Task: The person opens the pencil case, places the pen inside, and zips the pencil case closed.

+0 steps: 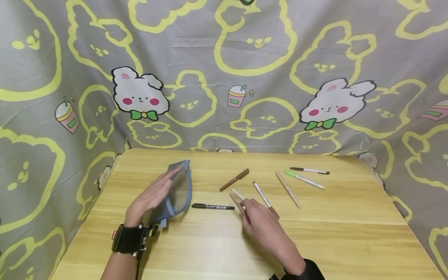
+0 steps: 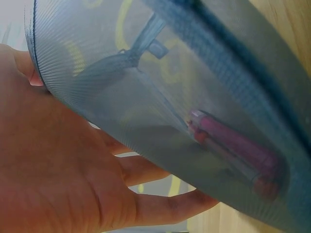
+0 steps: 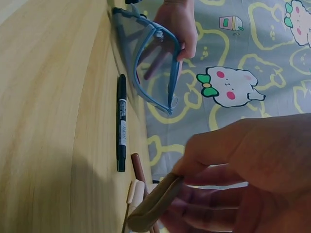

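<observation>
The left hand [image 1: 151,197] gripped a blue pouch [image 1: 180,188]. The right hand [image 1: 265,227] pinched a tan pen [image 3: 155,201]. The black pen [image 1: 212,207] had blurry writing [image 3: 123,121].

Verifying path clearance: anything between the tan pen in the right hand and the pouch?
Only the black pen, flat on the table between the right hand and the pouch. It lies low, so the tan pen could likely pass above it.

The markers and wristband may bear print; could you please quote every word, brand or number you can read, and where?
No text is legible.
Black marker: label print too blurred.
Green-capped marker: barrel print too small.
Brown-ended white marker: barrel print too small.
Red tag on left wristband: marks too small.
</observation>
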